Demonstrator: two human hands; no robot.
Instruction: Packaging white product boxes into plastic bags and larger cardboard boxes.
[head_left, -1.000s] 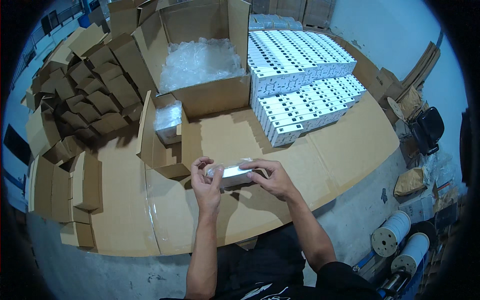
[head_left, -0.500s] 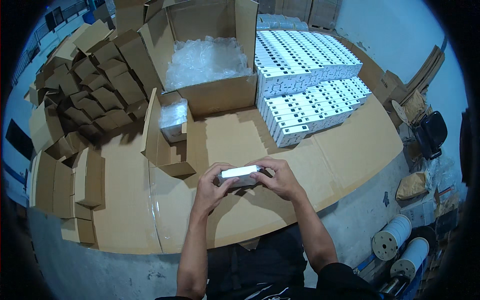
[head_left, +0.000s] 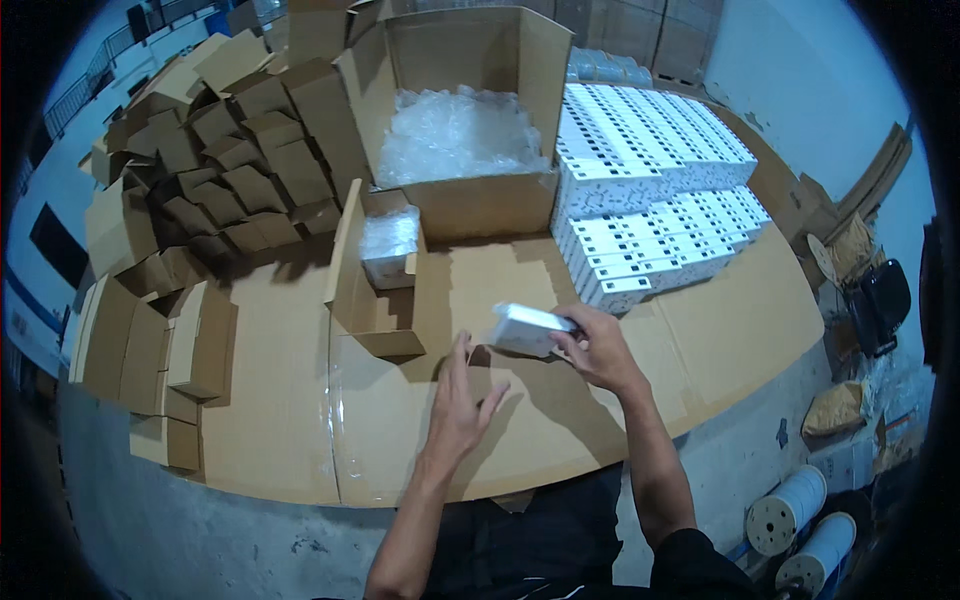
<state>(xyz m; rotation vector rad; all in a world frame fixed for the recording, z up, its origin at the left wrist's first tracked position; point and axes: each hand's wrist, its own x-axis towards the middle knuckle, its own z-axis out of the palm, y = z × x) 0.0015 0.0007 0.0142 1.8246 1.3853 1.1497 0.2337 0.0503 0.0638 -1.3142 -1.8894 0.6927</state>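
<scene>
A small white box (head_left: 527, 328) in what looks like a clear plastic bag is gripped at its right end by my right hand (head_left: 598, 352). My left hand (head_left: 462, 405) is off it, fingers spread and empty, just left of and nearer than the box. Left of both hands stands an open brown carton (head_left: 390, 343). In its far part sit plastic-wrapped white boxes (head_left: 389, 243); the near part shows bare cardboard. Behind it, a large open carton (head_left: 470, 208) holds a heap of clear plastic bags (head_left: 460, 135).
Stacked white boxes (head_left: 650, 190) fill the table's far right. Several open brown cartons (head_left: 240, 170) are piled at the far left, more (head_left: 200, 340) stand nearer. Cardboard (head_left: 270, 420) covers the table. Cable spools (head_left: 787, 510) stand on the floor at right.
My left hand has let go of the white box and opened. My right hand alone now holds it, moved slightly right and tilted. The whole view has shifted a little.
</scene>
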